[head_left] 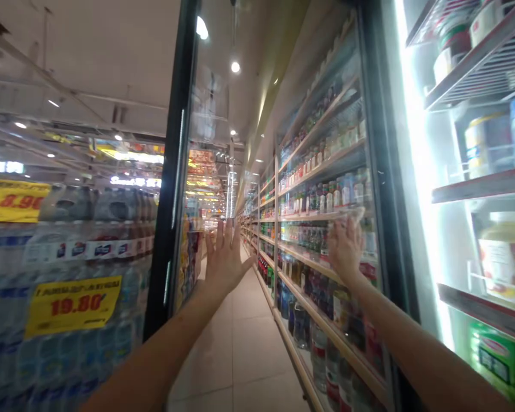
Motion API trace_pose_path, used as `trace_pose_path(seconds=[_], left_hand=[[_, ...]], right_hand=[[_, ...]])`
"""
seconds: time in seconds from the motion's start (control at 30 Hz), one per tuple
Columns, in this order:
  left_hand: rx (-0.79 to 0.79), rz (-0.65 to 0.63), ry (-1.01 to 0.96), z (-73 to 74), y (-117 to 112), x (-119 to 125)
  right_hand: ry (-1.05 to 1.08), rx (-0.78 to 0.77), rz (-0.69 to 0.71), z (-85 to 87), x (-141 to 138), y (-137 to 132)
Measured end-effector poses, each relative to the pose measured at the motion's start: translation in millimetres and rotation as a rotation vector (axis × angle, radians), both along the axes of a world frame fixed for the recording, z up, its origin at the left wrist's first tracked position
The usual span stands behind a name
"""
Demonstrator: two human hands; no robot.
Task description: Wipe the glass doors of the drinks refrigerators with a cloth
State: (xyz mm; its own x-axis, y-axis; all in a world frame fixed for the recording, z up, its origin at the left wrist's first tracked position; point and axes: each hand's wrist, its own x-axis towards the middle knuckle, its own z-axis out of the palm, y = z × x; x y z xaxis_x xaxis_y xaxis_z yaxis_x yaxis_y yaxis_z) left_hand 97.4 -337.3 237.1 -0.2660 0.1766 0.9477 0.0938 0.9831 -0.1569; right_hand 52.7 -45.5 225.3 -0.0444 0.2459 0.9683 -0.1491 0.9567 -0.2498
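Both my arms reach forward to a glass fridge door (249, 114) with a black frame. My left hand (224, 258) lies flat on the glass near the door's left edge, fingers stretched up and apart. My right hand (345, 247) is also spread flat on the glass, nearer the hinge side by the right frame post (384, 189). Neither hand holds anything. Through the glass I see a long shop aisle (244, 337) lined with shelves of bottles (321, 200).
The open lit fridge interior (476, 189) at the right holds wire shelves with jars, cans and a green packet (498, 355). At the left stand stacked water bottles (77, 257) with yellow price tags (71, 305). The tiled aisle floor runs ahead.
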Motion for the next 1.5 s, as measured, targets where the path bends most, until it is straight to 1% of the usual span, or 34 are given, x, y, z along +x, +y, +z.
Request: trace_pose_path(seconds=[0.1,0.13,0.17,0.2,0.3,0.33,0.37,0.4,0.43,0.5,0.53,0.57,0.6,0.7,0.73,0.77,0.8,0.9,0.93,0.97,1.0,1.03,1.1,1.13,1.17,1.2,1.23,1.33,1.37,1.4,1.43,1.47,1.5], left_hand=[[0.005,0.005,-0.007,-6.8,3,1],[-0.010,0.009,-0.010,-10.0,3,2],[-0.030,0.012,-0.012,-13.6,1,2],[-0.052,0.012,-0.014,-17.7,0,2],[-0.078,0.015,-0.023,-30.4,-2,3],[-0.075,0.017,-0.030,-34.2,-2,3],[-0.070,0.020,-0.039,-37.6,-1,4],[-0.065,0.023,-0.048,-40.7,-1,4],[-0.065,0.024,-0.056,-43.3,-2,5],[-0.084,0.017,-0.072,-47.8,-6,7],[-0.100,0.011,-0.078,-49.9,-8,8],[-0.118,0.007,-0.085,-51.9,-11,9],[-0.135,0.005,-0.092,-53.9,-13,10],[-0.149,0.020,-0.096,-59.5,-17,11],[-0.142,0.028,-0.092,-60.9,-16,11],[-0.134,0.034,-0.088,-62.0,-16,11],[-0.129,0.037,-0.085,-62.8,-15,11],[-0.139,0.026,-0.094,-63.7,-18,13],[-0.147,0.020,-0.101,-64.0,-19,14],[-0.154,0.015,-0.108,-64.7,-21,15],[-0.159,0.011,-0.112,-65.8,-23,15],[-0.162,0.010,-0.114,-67.5,-24,15],[-0.155,0.015,-0.106,-72.4,-24,14],[-0.144,0.019,-0.095,-75.4,-23,13],[-0.129,0.023,-0.083,-78.3,-21,11],[-0.113,0.025,-0.071,-81.2,-19,10],[-0.097,0.025,-0.061,-83.6,-17,8],[-0.064,0.020,-0.043,-88.6,-13,6],[-0.062,0.018,-0.043,-89.7,-12,7],[-0.060,0.017,-0.043,-90.9,-12,8],[-0.062,0.018,-0.047,-92.4,-12,9],[-0.066,0.019,-0.052,-94.2,-11,10],[-0.069,0.024,-0.057,-96.4,-11,10]], right_hand=[[-0.037,0.497,0.106,-23.1,4,-21],[-0.039,0.605,0.125,-28.5,5,-24],[-0.033,0.623,0.125,-31.4,5,-23],[-0.019,0.549,0.109,-31.6,4,-20],[0.051,0.080,0.031,-23.7,1,-12],[0.069,-0.019,0.018,-22.0,2,-15],[0.076,-0.030,0.019,-22.5,3,-22],[0.072,0.060,0.039,-25.1,4,-32],[0.057,0.231,0.077,-29.6,6,-42],[0.019,0.624,0.164,-39.6,10,-57],[0.004,0.734,0.188,-42.7,11,-59],[-0.008,0.742,0.189,-43.5,10,-56],[-0.010,0.641,0.165,-41.7,9,-50],[0.025,0.082,0.062,-29.1,5,-31],[0.035,-0.020,0.052,-26.4,6,-32],[0.042,-0.028,0.063,-26.2,7,-37],[0.037,0.069,0.095,-28.8,9,-47],[-0.013,0.653,0.234,-46.2,16,-76],[-0.020,0.766,0.258,-51.6,17,-78],[-0.024,0.783,0.255,-55.4,17,-73],[-0.026,0.694,0.226,-57.1,16,-62],[-0.021,0.518,0.174,-56.9,14,-47],[-0.006,0.096,0.056,-53.5,10,-16],[-0.002,-0.060,0.009,-52.5,9,-5],[0.001,-0.138,-0.018,-53.4,9,0],[0.004,-0.127,-0.022,-56.8,10,-3],[-0.004,-0.022,-0.001,-62.8,11,-10],[-0.035,0.514,0.152,-88.0,16,-43],[-0.042,0.634,0.191,-94.9,17,-49],[-0.045,0.678,0.205,-99.7,17,-48],[-0.042,0.636,0.187,-101.9,16,-42],[-0.028,0.513,0.141,-101.8,15,-32],[-0.010,0.343,0.080,-100.0,13,-20]])
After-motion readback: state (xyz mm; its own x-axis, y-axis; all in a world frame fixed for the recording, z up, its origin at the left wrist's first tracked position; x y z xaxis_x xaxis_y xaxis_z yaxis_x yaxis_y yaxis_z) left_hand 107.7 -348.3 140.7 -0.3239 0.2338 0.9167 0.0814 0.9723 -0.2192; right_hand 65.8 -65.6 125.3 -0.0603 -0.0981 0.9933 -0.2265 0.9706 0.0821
